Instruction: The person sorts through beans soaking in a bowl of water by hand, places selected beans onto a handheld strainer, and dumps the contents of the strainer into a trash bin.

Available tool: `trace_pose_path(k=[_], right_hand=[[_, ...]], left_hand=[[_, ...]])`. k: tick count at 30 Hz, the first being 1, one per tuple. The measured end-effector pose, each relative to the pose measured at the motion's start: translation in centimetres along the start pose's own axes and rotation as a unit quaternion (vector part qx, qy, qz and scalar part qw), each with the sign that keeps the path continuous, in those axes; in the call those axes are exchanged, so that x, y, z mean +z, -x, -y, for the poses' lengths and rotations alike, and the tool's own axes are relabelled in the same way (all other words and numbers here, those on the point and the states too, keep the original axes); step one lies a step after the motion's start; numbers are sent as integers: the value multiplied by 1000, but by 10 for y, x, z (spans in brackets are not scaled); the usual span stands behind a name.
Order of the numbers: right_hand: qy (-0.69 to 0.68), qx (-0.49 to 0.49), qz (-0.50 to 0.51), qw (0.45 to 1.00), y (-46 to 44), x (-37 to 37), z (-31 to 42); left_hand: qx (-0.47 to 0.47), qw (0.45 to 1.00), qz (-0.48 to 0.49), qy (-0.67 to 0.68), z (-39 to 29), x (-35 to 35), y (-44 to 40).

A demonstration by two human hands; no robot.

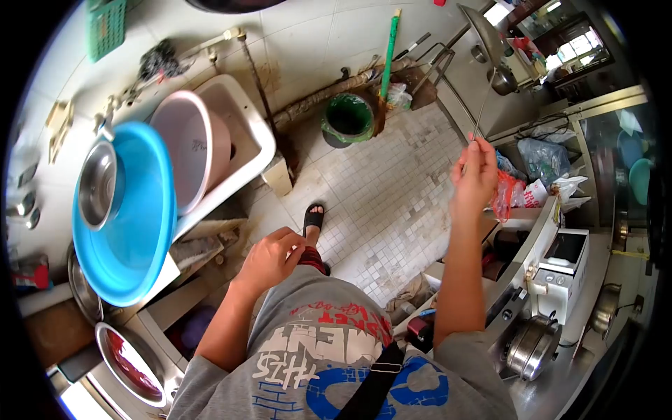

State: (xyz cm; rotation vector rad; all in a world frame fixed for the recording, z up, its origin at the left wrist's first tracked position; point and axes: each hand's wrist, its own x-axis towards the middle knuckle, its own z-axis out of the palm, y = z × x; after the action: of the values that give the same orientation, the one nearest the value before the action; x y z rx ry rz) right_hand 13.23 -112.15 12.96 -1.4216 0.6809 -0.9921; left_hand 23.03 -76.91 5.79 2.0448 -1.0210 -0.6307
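My right hand [474,171] is stretched forward at the right, its fingers closed around the thin metal handle of a ladle [503,81]. The ladle's round bowl points away from me, beside a large metal pan [483,31] seen near edge-on at the top right. Lower and to the left, my left hand [271,257] hangs in front of my shirt near my thigh. Its fingers are curled in, with nothing visible in them. Below my right hand, red and clear plastic bags [509,196] lie on a shelf.
A sink [245,119] on the left holds a pink basin [183,150] and a blue basin [150,245] with a steel bowl [98,183]. A green-lined bin [348,117] and green-handled stick [390,56] stand by the wall. Steel pots [533,348] sit at the lower right.
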Motion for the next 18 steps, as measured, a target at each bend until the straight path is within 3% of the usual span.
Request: trace_pose_path(k=[2,4,6,9,12,15,18], right_hand=[[74,-115,-92,986,-28,27,-53],[272,-231,-64,932,-63,45,-140],[387,-140,83,907,-89,53,-212],[335,-96,39,937,-113,82,-218],[296,-103,24,949,-133,95,-165],[232,-182,-65,953,-146,100,-149],[331,-187,-48,924,-163,93,-203]], left_hand=[[11,1000,5,9,7,0,-36],[17,1000,8,3,12,-7,-68],[36,999,16,1,9,-20,-98],[45,999,-14,-16,12,-46,-150],[18,999,-44,-7,12,-61,-173],[10,999,-44,-6,18,-67,-193],[15,999,-31,-6,19,-64,-202]])
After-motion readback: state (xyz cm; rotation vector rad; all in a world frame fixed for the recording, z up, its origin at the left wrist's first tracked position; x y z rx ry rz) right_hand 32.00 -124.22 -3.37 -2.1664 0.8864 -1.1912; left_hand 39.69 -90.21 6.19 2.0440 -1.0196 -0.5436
